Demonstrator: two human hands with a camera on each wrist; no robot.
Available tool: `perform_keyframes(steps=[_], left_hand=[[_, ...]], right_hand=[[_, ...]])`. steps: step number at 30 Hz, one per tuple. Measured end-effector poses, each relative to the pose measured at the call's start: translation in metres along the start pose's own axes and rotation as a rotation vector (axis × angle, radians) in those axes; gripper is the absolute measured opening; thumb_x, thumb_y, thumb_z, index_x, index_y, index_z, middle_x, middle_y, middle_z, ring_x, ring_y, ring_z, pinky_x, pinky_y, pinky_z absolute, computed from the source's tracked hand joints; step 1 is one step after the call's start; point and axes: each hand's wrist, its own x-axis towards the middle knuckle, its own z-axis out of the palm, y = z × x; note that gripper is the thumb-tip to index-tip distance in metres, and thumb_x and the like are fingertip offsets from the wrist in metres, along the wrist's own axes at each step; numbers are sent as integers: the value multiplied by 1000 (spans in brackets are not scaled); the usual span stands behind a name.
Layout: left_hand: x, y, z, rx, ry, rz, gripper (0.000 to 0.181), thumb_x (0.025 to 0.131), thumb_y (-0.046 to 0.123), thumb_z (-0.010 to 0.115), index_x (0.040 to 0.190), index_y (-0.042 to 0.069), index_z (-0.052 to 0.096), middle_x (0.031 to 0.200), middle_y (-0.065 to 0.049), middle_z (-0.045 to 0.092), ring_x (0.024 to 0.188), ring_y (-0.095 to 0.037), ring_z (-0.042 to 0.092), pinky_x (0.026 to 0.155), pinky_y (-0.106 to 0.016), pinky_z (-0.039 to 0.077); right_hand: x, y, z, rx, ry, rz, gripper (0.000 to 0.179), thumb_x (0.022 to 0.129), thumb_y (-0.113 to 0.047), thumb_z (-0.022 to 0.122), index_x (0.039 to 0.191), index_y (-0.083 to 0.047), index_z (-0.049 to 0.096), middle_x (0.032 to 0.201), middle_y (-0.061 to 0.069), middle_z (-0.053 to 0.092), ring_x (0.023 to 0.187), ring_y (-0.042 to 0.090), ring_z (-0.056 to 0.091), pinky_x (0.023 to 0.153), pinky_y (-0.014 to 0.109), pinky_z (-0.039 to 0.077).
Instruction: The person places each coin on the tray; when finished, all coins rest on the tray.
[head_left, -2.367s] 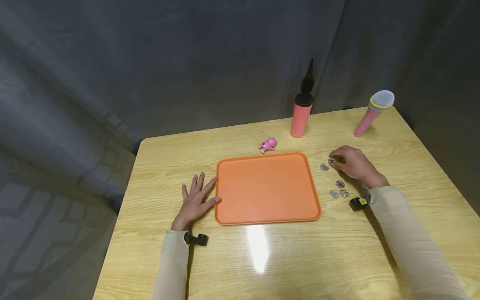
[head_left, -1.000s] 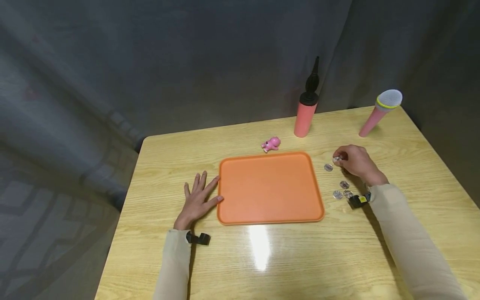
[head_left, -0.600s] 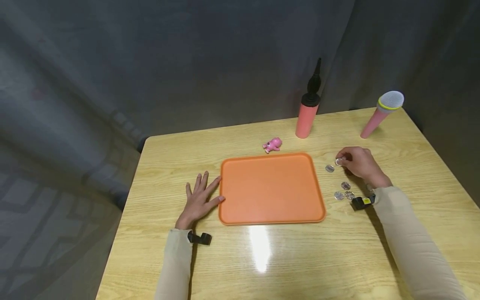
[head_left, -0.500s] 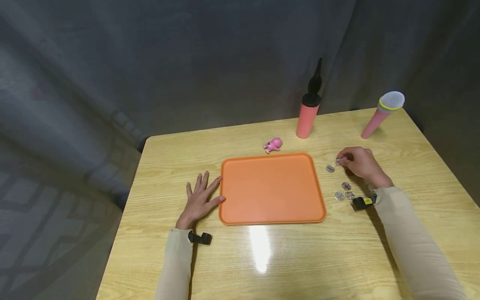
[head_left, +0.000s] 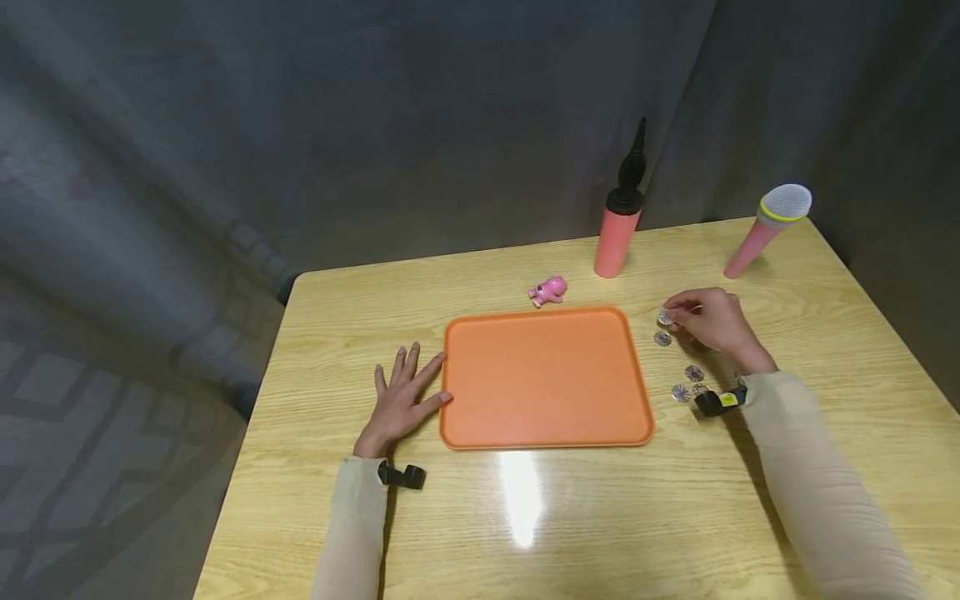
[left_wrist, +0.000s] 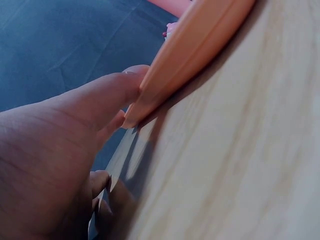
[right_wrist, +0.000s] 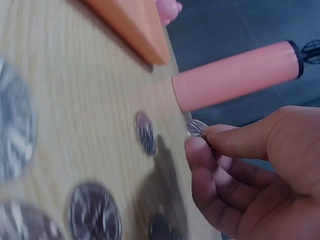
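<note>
My right hand (head_left: 712, 318) pinches a shiny silver coin-like disc (right_wrist: 195, 127) between thumb and fingertips, raised off the table in the right wrist view. Below it on the table lies a similar disc (head_left: 662, 338). Several more silver discs (head_left: 693, 373) lie nearer the wrist, one partly covered by the wrist camera. My left hand (head_left: 397, 407) is spread on the table, its thumb and index fingertip touching the left rim of an orange tray (head_left: 547, 379). In the left wrist view the thumb presses against the tray's outer wall (left_wrist: 185, 55).
Behind the tray lies a small pink toy figure (head_left: 549, 290). A pink hand pump with a black top (head_left: 617, 237) stands upright at the back. To its right stands a pink toy microphone (head_left: 757, 237). A grey curtain (head_left: 450, 125) hangs behind the table.
My right hand holds the disc throughout; over the last half second it has shifted slightly left with it. Left hand and tray stay put; the whole view has drifted a little.
</note>
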Motion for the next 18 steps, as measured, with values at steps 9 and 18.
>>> perform_keyframes(steps=[9, 18], left_hand=[[0, 0, 0, 4, 5, 6, 69, 97, 45, 60, 158, 30, 32, 171, -13, 3, 158, -38, -6, 117, -72, -15], [1, -2, 0, 8, 4, 10, 69, 98, 46, 59, 158, 32, 31, 171, -12, 2, 158, -38, -7, 117, -72, -15]], right_hand=[[6, -22, 16, 86, -56, 25, 21, 96, -9, 66, 109, 7, 73, 90, 26, 75, 63, -4, 64, 53, 18, 50], [13, -40, 37, 108, -108, 10, 19, 96, -9, 65, 108, 4, 74, 93, 22, 75, 66, 0, 63, 56, 19, 48]])
